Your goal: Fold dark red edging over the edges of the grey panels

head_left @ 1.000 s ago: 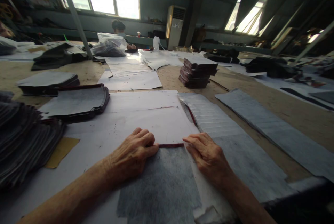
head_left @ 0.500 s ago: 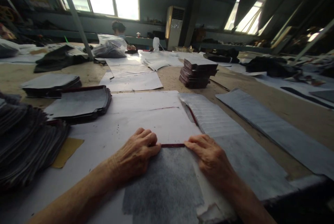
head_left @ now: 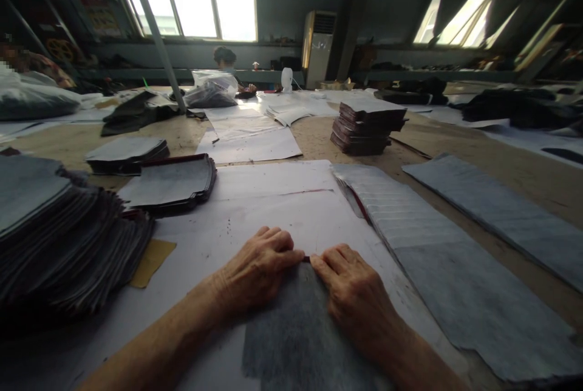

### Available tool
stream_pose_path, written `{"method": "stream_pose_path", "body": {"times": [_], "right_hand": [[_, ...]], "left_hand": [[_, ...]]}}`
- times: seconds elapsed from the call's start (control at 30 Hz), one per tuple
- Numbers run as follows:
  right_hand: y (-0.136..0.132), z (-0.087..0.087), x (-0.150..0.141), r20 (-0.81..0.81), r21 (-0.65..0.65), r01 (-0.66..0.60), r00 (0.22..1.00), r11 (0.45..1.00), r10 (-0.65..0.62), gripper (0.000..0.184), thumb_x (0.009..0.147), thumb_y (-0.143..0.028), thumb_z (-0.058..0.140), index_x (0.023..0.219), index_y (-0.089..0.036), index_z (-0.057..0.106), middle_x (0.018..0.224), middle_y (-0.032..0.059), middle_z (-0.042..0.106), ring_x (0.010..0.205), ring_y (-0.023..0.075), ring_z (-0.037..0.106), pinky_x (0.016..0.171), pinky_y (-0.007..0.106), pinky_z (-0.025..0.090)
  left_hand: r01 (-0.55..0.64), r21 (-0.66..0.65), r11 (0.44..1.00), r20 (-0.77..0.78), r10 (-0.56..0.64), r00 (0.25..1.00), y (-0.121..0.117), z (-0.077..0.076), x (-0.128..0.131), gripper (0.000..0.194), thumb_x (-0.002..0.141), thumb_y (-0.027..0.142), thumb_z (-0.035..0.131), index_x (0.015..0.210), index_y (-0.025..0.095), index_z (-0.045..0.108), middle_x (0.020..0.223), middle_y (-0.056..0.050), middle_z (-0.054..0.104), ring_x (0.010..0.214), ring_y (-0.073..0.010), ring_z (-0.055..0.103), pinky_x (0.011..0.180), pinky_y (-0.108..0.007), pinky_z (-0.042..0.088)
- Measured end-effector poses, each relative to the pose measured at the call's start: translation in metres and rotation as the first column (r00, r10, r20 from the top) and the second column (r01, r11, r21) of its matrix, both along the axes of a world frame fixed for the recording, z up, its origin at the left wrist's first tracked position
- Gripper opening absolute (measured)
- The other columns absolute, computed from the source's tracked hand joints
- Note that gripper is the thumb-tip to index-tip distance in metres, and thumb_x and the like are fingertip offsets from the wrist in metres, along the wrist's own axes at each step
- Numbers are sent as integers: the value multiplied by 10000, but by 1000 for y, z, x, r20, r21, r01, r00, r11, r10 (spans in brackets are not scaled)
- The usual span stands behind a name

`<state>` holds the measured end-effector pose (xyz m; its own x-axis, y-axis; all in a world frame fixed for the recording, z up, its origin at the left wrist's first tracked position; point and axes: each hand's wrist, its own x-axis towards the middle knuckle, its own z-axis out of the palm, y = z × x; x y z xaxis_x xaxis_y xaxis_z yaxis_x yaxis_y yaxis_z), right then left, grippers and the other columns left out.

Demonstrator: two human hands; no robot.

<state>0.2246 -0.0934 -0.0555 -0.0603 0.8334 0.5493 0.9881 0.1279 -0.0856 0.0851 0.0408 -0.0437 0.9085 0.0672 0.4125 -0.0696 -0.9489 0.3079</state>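
Note:
A grey sheet piece point(head_left: 291, 336), which looks like backed fabric or leather, lies flat below my hands with a narrow dark red folded strip along its far edge. My left hand point(head_left: 266, 260) has curled fingers, with thumb and forefinger pressing the left part of that edge. Close beside it, my right hand point(head_left: 348, 282) presses the same edge, its fingers together. Only a short bit of the red strip shows between the fingertips. Under the piece is a large white paper sheet point(head_left: 268, 215).
At left stand a tall stack of grey pieces point(head_left: 31, 197) and a lower stack point(head_left: 173, 181), near a yellow-brown scrap point(head_left: 152, 262). Overlapped grey strips point(head_left: 455, 269) lie at right. A dark red stack point(head_left: 367, 130) stands further back. A person point(head_left: 225, 60) sits across the table.
My right hand has slid left along the folded edge, so the gap between my hands is smaller. The view has turned left, showing more of the tall stack.

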Motion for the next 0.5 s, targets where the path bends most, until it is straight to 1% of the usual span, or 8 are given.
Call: {"method": "stream_pose_path", "body": {"times": [0.07, 0.1, 0.17, 0.27, 0.37, 0.43, 0.5], "right_hand": [[-1, -1, 4, 2, -13, 6, 1000, 1000, -6, 379, 657, 53, 368, 899, -87, 625, 783, 77, 511, 772, 206, 440, 681, 296, 374], [-1, -1, 5, 6, -12, 10, 1000, 1000, -10, 367, 665, 48, 374, 895, -88, 625, 782, 75, 510, 770, 205, 439, 675, 295, 366], [-1, -1, 6, 15, -8, 11, 1000, 1000, -11, 341, 679, 38, 379, 875, -90, 626, 768, 72, 507, 756, 204, 437, 656, 297, 351], [1, 0, 4, 22, 6, 6, 1000, 1000, -6, 337, 686, 29, 378, 873, -96, 629, 737, 63, 499, 738, 201, 432, 641, 299, 331], [1, 0, 4, 29, 32, -3, 1000, 999, 2, 404, 686, 30, 375, 980, -94, 622, 749, 59, 509, 748, 202, 433, 644, 298, 328], [1, 0, 4, 43, 30, -13, 999, 999, 12, 449, 678, 38, 372, 1029, -103, 614, 771, 55, 521, 763, 199, 439, 650, 295, 333], [0, 0, 6, 70, 18, -29, 997, 999, 27, 471, 663, 49, 368, 1030, -113, 616, 791, 51, 530, 768, 194, 445, 651, 292, 339]], "left_hand": [[-14, -122, 992, 7, 15, 1000, 6, -2, -4, 281, 876, 86, 401, 1084, 173, 570, 890, -52, 513, 804, -144, 471, 745, -291, 417], [-26, -161, 987, 6, 27, 1000, 9, -2, -7, 267, 884, 99, 416, 1089, 172, 570, 900, -50, 515, 815, -138, 480, 746, -277, 423], [-47, -187, 981, 5, 48, 999, 14, -4, -14, 231, 887, 117, 439, 1049, 169, 596, 888, -47, 516, 805, -128, 489, 727, -258, 428], [-48, -168, 985, 2, 49, 999, 19, -4, -25, 213, 893, 140, 442, 988, 176, 629, 830, -36, 504, 747, -114, 480, 670, -237, 419], [-40, -94, 995, 45, 44, 998, 18, -5, -32, 244, 895, 116, 409, 975, 169, 633, 792, -35, 490, 715, -109, 467, 632, -223, 412], [-39, -36, 999, 85, 42, 996, 16, -5, -34, 257, 893, 102, 389, 971, 151, 629, 789, -43, 491, 718, -116, 463, 636, -229, 416], [-43, 10, 999, 86, 42, 995, 15, -5, -35, 263, 887, 95, 379, 968, 139, 625, 798, -55, 498, 728, -130, 454, 660, -253, 420]]}}
